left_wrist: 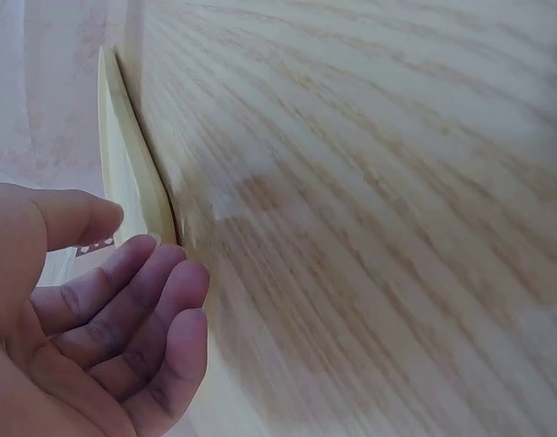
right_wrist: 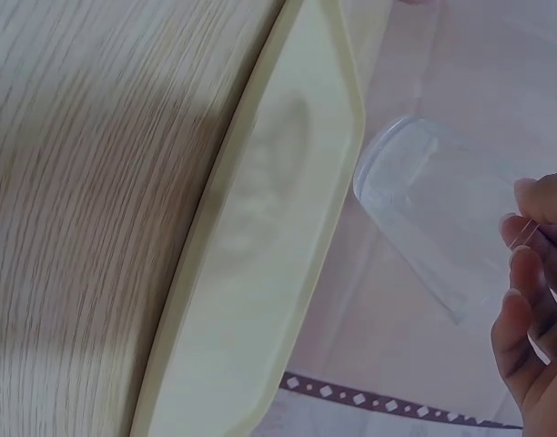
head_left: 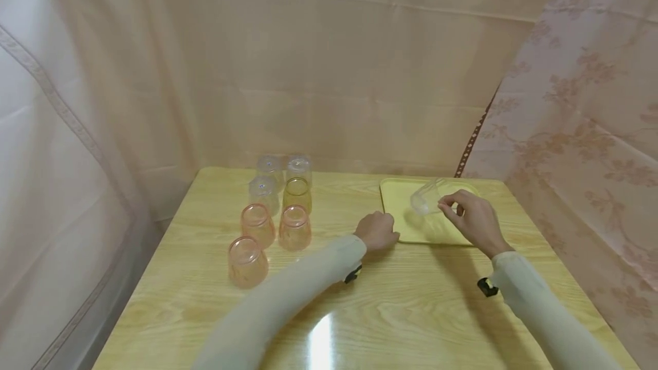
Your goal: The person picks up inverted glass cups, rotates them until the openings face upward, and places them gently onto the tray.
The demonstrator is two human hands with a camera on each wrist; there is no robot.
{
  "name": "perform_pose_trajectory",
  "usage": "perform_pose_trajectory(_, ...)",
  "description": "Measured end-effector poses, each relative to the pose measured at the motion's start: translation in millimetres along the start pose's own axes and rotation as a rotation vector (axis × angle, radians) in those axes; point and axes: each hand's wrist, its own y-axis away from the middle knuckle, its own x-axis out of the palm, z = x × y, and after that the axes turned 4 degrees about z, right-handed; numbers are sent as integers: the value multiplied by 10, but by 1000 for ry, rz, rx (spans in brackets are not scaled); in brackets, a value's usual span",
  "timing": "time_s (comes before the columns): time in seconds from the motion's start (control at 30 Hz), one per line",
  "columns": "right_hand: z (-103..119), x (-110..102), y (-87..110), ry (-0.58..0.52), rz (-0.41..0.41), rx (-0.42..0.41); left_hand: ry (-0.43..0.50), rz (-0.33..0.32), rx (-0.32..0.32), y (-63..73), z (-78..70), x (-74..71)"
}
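Observation:
My right hand (head_left: pixel 475 221) pinches the rim of a clear cup (head_left: pixel 424 198) between thumb and fingers. The cup hangs tilted above the yellow tray (head_left: pixel 406 236), its base toward the left. In the right wrist view, the clear cup (right_wrist: pixel 433 209) stays apart from the tray surface, and a shadow falls on the tray (right_wrist: pixel 251 300). Near the tray's front left corner is my left hand (head_left: pixel 377 231), holding nothing. The left wrist view shows its fingers (left_wrist: pixel 137 364) loosely curled beside the tray edge (left_wrist: pixel 137 164); contact with the tray cannot be told.
On the table's left side stand three pink cups (head_left: pixel 247 264), a yellow cup (head_left: pixel 297 196) and three clear cups (head_left: pixel 264 193), narrow ends up. Pale curtains (head_left: pixel 334 73) hang behind and at both sides of the wooden table (head_left: pixel 411 307).

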Motion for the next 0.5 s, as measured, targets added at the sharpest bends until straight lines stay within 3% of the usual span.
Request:
perform_pose_trajectory(0.33, -101, -18, -44, 38, 29, 37, 5, -7, -28, 0, 15, 39)
perform_pose_trajectory(0.5, -212, -18, -54, 65, 38, 46, 39, -28, -7, 24, 16, 15)
